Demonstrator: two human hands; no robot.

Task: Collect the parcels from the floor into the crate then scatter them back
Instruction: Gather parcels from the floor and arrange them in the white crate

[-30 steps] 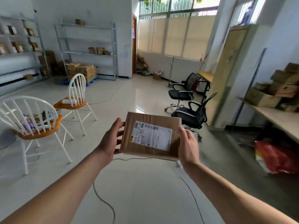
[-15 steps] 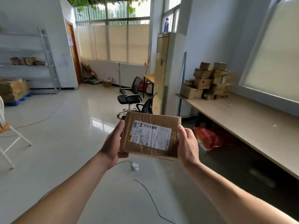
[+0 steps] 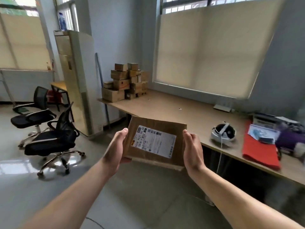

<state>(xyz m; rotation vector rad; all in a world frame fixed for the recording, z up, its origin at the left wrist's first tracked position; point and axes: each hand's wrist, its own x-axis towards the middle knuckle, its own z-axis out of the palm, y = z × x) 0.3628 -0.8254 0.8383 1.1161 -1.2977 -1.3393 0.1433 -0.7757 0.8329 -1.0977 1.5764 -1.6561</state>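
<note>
A flat brown cardboard parcel (image 3: 154, 142) with a white shipping label is held at chest height in front of me, label side toward me. My left hand (image 3: 115, 150) grips its left edge, thumb on top and fingers underneath. My right hand (image 3: 192, 150) holds the right edge, fingers behind the box. No crate is in view.
A long wooden desk (image 3: 189, 113) runs along the right wall under the blinds, with stacked cardboard boxes (image 3: 126, 81), a white headset (image 3: 222, 133), a red folder (image 3: 259, 149) and papers. Two black office chairs (image 3: 52, 138) stand on the glossy floor at left, beside a tall cabinet (image 3: 77, 80).
My view has swung to the right, from the white chairs and shelves to the desk by the window. The parcel stays in both hands in the same grip.
</note>
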